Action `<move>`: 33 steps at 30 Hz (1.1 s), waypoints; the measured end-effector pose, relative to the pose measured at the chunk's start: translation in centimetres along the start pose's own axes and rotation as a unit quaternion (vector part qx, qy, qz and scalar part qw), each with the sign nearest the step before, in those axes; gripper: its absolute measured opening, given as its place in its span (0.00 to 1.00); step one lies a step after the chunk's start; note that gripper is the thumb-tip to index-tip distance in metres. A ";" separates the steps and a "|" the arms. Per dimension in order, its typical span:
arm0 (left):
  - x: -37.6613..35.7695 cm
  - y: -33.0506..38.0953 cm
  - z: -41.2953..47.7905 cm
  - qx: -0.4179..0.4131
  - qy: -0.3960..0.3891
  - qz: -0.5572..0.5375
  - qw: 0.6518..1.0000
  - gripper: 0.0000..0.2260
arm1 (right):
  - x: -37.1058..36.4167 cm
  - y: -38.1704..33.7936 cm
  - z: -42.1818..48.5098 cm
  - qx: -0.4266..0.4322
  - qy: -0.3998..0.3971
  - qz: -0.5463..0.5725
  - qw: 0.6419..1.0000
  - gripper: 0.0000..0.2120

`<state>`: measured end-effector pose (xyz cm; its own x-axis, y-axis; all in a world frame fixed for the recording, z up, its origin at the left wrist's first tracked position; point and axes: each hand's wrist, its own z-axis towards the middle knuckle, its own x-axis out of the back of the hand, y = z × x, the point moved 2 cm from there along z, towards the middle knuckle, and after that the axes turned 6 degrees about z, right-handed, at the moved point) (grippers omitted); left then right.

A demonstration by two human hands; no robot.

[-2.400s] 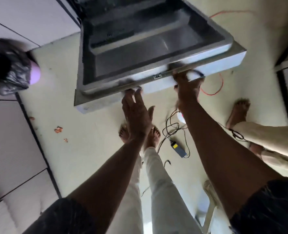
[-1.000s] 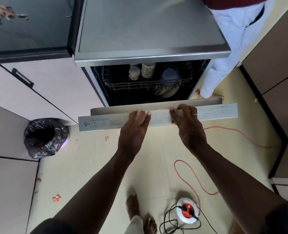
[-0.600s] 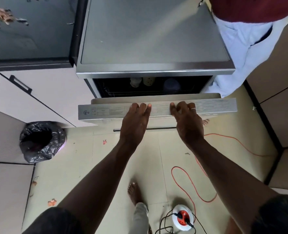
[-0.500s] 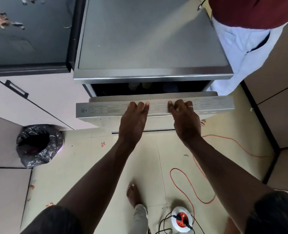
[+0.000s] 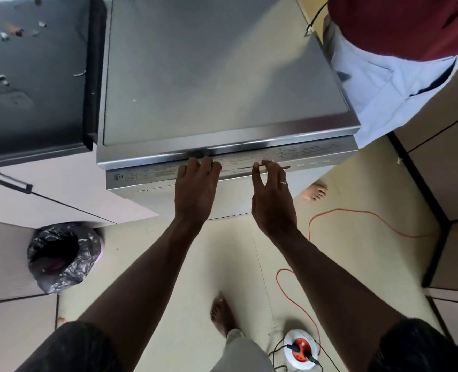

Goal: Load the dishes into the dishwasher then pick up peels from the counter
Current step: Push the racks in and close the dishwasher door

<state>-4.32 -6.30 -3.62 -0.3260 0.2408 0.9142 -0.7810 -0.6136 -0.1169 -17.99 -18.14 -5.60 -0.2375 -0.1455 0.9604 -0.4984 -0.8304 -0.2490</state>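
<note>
Nothing gripped: left hand (image 5: 197, 189) flat, fingers straight, on the top edge of the dishwasher door (image 5: 147, 183); right hand (image 5: 272, 194) loose, fingertips touching the same edge. Door flush under the steel top (image 5: 209, 76). Peels (image 5: 15, 30) scattered on the dark counter (image 5: 48, 103), upper left. Lined bin (image 5: 61, 256) on the floor left, orange cable (image 5: 356, 213) right.
</note>
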 end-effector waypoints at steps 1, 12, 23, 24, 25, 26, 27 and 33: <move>-0.1 0.0 0.2 0.003 0.005 -0.010 1.000 0.10 | 0.0 -0.2 0.0 -0.014 -0.006 0.005 1.000 0.33; 0.1 -0.8 2.8 0.023 -0.066 -0.039 0.997 0.13 | -1.5 -0.3 0.4 0.019 -0.073 0.042 0.996 0.38; -2.2 0.3 0.6 0.092 -0.100 -0.101 0.986 0.11 | -0.4 2.3 2.0 0.105 -0.099 0.015 0.989 0.34; -2.4 0.4 0.9 0.103 -0.100 -0.106 0.984 0.12 | -0.3 2.5 2.2 0.108 -0.104 0.016 0.989 0.34; -2.5 0.4 1.2 0.115 -0.104 -0.113 0.982 0.12 | -0.2 2.6 2.5 0.107 -0.108 0.019 0.988 0.35; -2.6 0.4 1.6 0.124 -0.110 -0.119 0.979 0.12 | -0.1 2.7 2.9 0.102 -0.112 0.025 0.988 0.35; -2.7 0.4 1.9 0.130 -0.117 -0.121 0.977 0.12 | 0.0 2.7 3.1 0.097 -0.117 0.029 0.988 0.35; -2.0 0.2 2.2 0.108 -0.138 -0.123 0.977 0.11 | -0.4 1.9 3.3 0.087 -0.140 0.002 0.986 0.32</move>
<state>-2.69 -8.54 -4.57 0.0367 0.2073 0.9776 -0.6771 -0.7143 0.1769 -16.12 -21.44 -6.07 0.0131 -0.2722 0.9621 -0.3409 -0.9058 -0.2516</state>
